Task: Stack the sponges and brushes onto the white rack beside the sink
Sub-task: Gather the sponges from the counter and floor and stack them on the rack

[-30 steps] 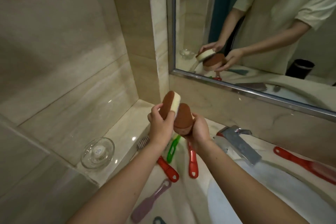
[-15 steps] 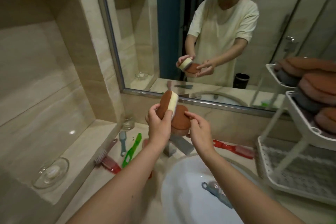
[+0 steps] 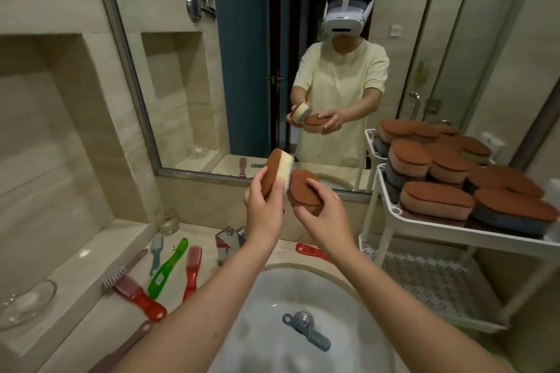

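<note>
My left hand [image 3: 264, 209] grips an oval sponge with a brown face and pale yellow side [image 3: 277, 171], held on edge above the sink. Beside it my right hand [image 3: 325, 216] holds a second brown-topped sponge [image 3: 303, 191], touching the first. The white rack [image 3: 424, 221] stands to the right of the sink; its upper tier carries several brown-topped sponges [image 3: 436, 200], and its perforated lower tier [image 3: 424, 278] is bare. Several brushes lie on the counter at the left: a green one [image 3: 168, 266], a red one [image 3: 192, 266] and a red-handled one with white bristles [image 3: 133, 291].
A grey-blue brush [image 3: 309, 331] lies in the white sink basin [image 3: 272, 342]. Behind the basin are the chrome tap [image 3: 227, 241] and a red brush [image 3: 310, 251]. A glass dish [image 3: 25, 303] sits at the far left, a small glass [image 3: 168, 221] in the corner. The mirror [image 3: 272, 54] faces me.
My view has swung right and up, bringing the rack and mirror into sight. Both hands have kept hold of their sponges, carried from over the left counter to above the sink.
</note>
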